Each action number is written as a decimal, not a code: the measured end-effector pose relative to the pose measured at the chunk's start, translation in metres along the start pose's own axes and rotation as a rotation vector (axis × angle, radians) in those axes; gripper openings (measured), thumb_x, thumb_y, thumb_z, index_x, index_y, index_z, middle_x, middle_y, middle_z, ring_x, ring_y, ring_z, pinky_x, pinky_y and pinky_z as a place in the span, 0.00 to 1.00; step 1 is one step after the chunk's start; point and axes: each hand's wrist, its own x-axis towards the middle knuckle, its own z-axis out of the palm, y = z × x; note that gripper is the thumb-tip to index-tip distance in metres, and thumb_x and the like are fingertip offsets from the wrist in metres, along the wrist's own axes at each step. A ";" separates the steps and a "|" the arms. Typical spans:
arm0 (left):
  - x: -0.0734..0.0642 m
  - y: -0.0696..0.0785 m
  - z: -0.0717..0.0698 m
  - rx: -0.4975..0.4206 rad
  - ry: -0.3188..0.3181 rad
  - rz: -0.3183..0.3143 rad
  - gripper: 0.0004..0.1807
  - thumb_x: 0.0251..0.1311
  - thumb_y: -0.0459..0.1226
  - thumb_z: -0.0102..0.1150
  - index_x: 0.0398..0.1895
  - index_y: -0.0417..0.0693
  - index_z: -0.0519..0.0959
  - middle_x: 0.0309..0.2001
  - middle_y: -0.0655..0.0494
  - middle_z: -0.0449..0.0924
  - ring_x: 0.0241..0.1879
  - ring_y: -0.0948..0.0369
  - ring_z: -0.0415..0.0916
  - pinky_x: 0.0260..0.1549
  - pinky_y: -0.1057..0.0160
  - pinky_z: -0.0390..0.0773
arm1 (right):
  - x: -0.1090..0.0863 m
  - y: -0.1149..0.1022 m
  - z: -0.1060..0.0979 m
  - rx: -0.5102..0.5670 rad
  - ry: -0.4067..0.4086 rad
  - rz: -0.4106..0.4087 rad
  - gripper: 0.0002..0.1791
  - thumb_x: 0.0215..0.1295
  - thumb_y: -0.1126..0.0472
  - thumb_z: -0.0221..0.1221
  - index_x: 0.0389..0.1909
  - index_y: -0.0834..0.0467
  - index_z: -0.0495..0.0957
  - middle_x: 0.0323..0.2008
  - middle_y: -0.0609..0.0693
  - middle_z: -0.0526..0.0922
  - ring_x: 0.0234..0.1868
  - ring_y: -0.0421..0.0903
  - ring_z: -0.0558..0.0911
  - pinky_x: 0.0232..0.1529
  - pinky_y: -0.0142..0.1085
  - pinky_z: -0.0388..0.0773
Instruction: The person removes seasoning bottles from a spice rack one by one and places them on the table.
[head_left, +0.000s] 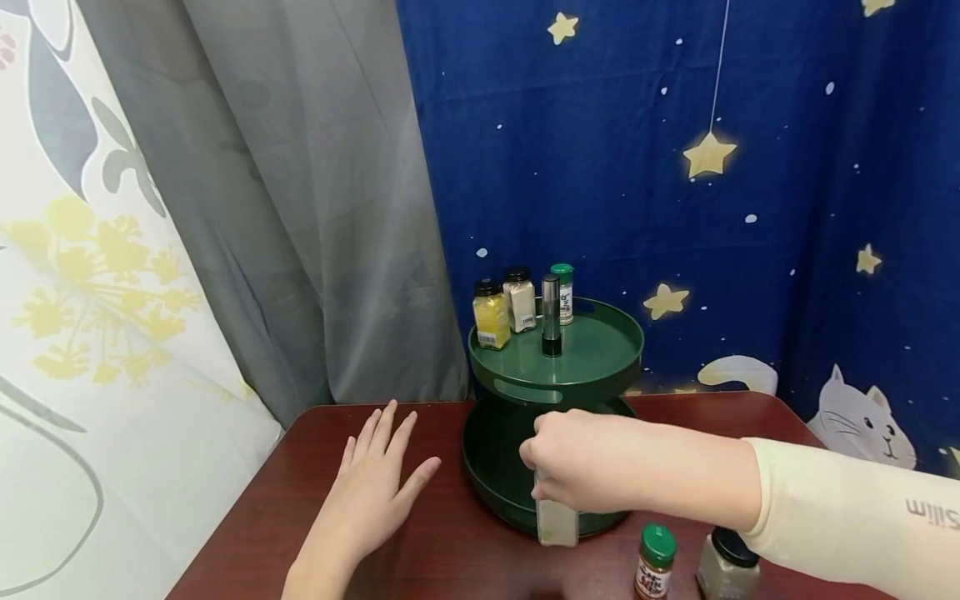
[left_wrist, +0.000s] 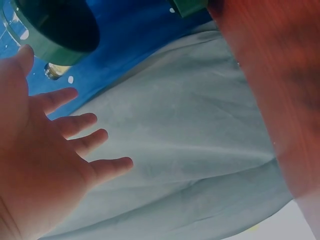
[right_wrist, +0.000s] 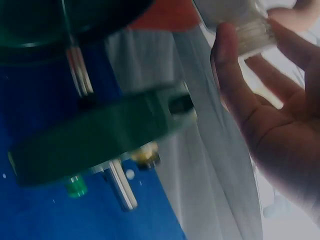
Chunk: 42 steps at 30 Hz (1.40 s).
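Note:
In the head view my right hand (head_left: 573,458) grips a clear jar (head_left: 557,523) with pale contents, in front of the lower tier (head_left: 498,479) of a round green two-tier stand. Curled fingers cover the jar's upper part. The right wrist view shows the thumb and fingers around the same jar (right_wrist: 227,11). My left hand (head_left: 375,483) is over the table's left side, fingers spread and holding nothing. On the upper tier (head_left: 600,354) stand a yellow spice jar (head_left: 491,321), a white spice jar (head_left: 521,302) and a green-capped shaker (head_left: 566,300), around the metal post (head_left: 551,312).
A green-capped spice bottle (head_left: 655,562) and a black-lidded jar (head_left: 727,567) stand at the front right of the reddish-brown table (head_left: 247,550), below my right forearm. Behind the table hang a grey curtain (head_left: 300,208) and a blue star-patterned curtain (head_left: 600,167).

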 end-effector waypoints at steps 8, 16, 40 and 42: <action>-0.003 -0.001 0.003 0.002 -0.004 -0.002 0.45 0.76 0.68 0.46 0.84 0.49 0.63 0.86 0.42 0.52 0.86 0.38 0.47 0.77 0.24 0.52 | 0.001 -0.001 0.026 0.078 -0.027 0.006 0.07 0.70 0.52 0.71 0.42 0.50 0.86 0.32 0.43 0.77 0.28 0.34 0.74 0.31 0.26 0.77; -0.004 -0.001 0.007 -0.004 -0.038 -0.011 0.45 0.75 0.68 0.48 0.84 0.51 0.62 0.87 0.44 0.50 0.87 0.40 0.45 0.78 0.24 0.50 | 0.004 0.002 0.051 0.086 -0.068 0.038 0.07 0.68 0.53 0.73 0.41 0.49 0.86 0.31 0.42 0.75 0.26 0.33 0.73 0.31 0.25 0.77; -0.003 -0.002 0.006 0.002 -0.043 -0.021 0.49 0.72 0.73 0.42 0.84 0.53 0.62 0.87 0.45 0.50 0.87 0.41 0.44 0.79 0.25 0.49 | 0.010 0.014 0.091 0.070 -0.098 0.027 0.07 0.65 0.54 0.74 0.41 0.48 0.87 0.29 0.42 0.76 0.28 0.33 0.74 0.30 0.27 0.77; -0.003 -0.002 0.006 0.001 -0.043 -0.023 0.49 0.72 0.74 0.42 0.84 0.53 0.62 0.87 0.45 0.50 0.87 0.41 0.44 0.79 0.25 0.49 | 0.010 0.015 0.091 0.065 -0.094 0.027 0.07 0.65 0.54 0.75 0.40 0.48 0.87 0.29 0.42 0.77 0.28 0.33 0.75 0.30 0.27 0.78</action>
